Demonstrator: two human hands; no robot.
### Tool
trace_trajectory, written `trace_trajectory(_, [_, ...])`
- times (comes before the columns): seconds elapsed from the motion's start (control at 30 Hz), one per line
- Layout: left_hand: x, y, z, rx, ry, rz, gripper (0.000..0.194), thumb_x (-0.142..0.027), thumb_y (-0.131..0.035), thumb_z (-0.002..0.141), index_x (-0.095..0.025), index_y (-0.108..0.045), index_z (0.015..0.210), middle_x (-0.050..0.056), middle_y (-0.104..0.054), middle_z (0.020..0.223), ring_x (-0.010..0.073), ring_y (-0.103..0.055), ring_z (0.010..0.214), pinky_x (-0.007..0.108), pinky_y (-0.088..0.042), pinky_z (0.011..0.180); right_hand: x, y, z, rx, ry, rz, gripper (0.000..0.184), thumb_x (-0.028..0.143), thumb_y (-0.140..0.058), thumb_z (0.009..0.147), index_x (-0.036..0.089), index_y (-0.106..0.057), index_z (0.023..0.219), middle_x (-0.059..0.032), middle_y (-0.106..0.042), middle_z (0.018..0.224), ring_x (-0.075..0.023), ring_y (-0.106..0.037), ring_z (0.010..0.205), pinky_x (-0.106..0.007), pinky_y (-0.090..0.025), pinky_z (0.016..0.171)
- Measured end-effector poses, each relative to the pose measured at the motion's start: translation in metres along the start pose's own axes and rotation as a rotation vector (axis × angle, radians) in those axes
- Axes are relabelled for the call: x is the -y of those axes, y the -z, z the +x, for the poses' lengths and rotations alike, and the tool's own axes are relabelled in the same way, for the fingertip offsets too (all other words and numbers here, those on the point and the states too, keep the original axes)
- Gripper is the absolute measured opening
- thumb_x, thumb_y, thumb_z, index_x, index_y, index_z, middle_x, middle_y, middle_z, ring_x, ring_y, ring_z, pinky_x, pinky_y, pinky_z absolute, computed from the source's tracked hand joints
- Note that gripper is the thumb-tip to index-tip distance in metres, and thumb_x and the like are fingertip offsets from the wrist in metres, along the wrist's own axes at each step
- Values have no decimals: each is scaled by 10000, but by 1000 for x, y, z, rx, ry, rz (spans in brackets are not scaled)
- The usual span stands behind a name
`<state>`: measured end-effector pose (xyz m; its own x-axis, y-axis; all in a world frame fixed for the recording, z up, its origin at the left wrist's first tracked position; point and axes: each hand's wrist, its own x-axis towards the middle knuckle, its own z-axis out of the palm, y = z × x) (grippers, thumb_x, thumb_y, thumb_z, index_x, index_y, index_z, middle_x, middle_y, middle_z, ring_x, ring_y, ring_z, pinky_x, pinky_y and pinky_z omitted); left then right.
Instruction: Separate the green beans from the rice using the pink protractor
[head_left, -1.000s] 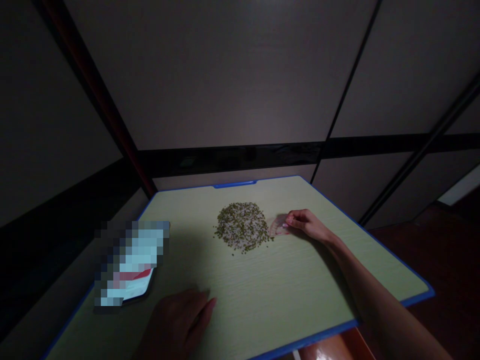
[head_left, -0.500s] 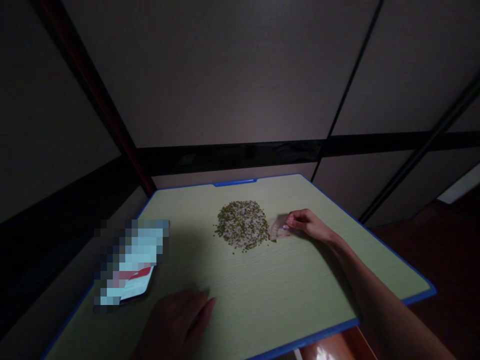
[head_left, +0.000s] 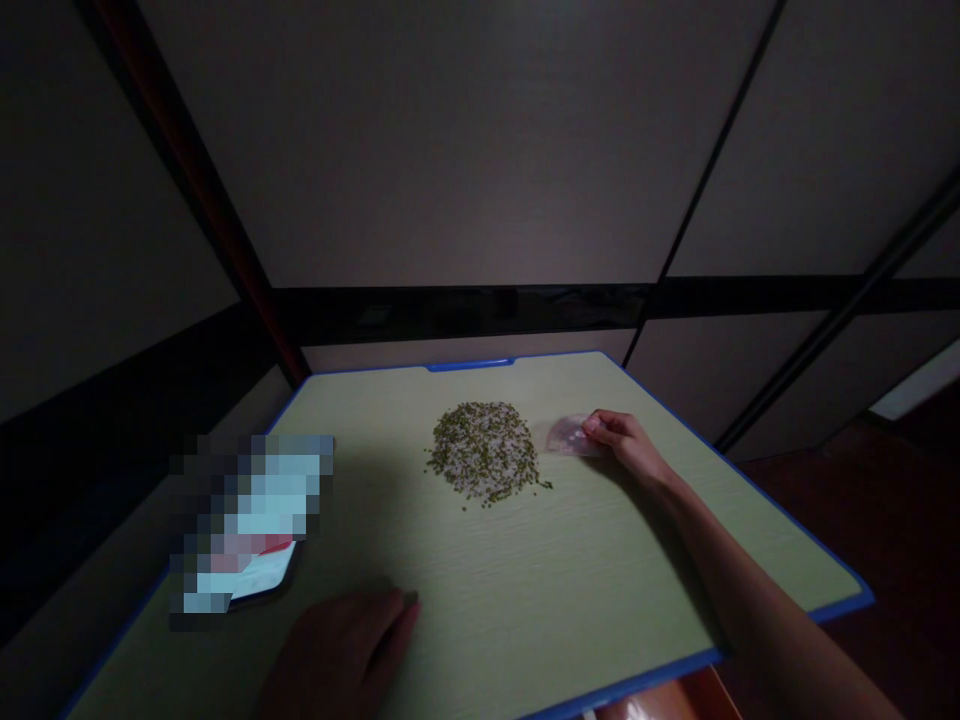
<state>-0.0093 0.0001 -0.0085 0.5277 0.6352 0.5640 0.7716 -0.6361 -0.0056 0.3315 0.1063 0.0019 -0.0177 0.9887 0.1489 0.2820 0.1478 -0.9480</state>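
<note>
A roundish pile of small green and whitish grains [head_left: 486, 452], like mung beans mixed with rice, lies in the middle of the pale yellow-green table [head_left: 480, 570]. To its right, my right hand [head_left: 622, 440] pinches a clear, half-round protractor [head_left: 570, 436] by its right side. The protractor's curved edge faces the pile, with a small gap between them. My left hand [head_left: 341, 640] is in shadow at the front of the table, thumb and forefinger drawn together. Something small and dark shows at those fingertips, too dim to name.
A lit phone [head_left: 262, 570], partly pixelated, is at the table's left side. Blue trim [head_left: 630, 688] runs along the table's edge. Panelled doors [head_left: 465, 150] stand close behind it. An open orange-brown drawer [head_left: 667, 700] shows below the front edge.
My right hand has drawn the protractor a little to the right, away from the pile, leaving a few grains at its edge. The fingertips of my left hand have come together.
</note>
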Motion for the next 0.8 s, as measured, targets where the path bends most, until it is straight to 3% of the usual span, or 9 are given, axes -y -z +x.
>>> trace_trajectory(0.2, [0, -1, -1, 24, 27, -16, 386, -363, -307, 919, -252, -568, 658, -82, -591, 538, 72, -575, 463, 179, -435, 441, 4, -16, -1, 130, 65, -76, 467, 618, -579, 664, 163, -516, 585, 25, -444, 526, -106, -360, 491, -248, -276, 478])
trace_trajectory(0.5, [1, -2, -1, 7, 12, -5, 409, -365, -289, 920, -241, -584, 666, -55, -623, 576, 90, -592, 483, 196, -446, 445, 5, -27, -4, 199, 224, -150, 364, 492, -528, 798, 165, -532, 637, 11, -467, 610, -127, -405, 563, -264, -328, 542])
trace_trajectory(0.8, [0, -3, -5, 39, 26, -32, 376, -354, -319, 912, -240, -573, 660, -60, -605, 567, 83, -578, 478, 192, -442, 456, 15, -41, -6, 307, 391, -164, 304, 433, -527, 837, 172, -621, 712, -54, -558, 748, -191, -513, 749, -341, -403, 722])
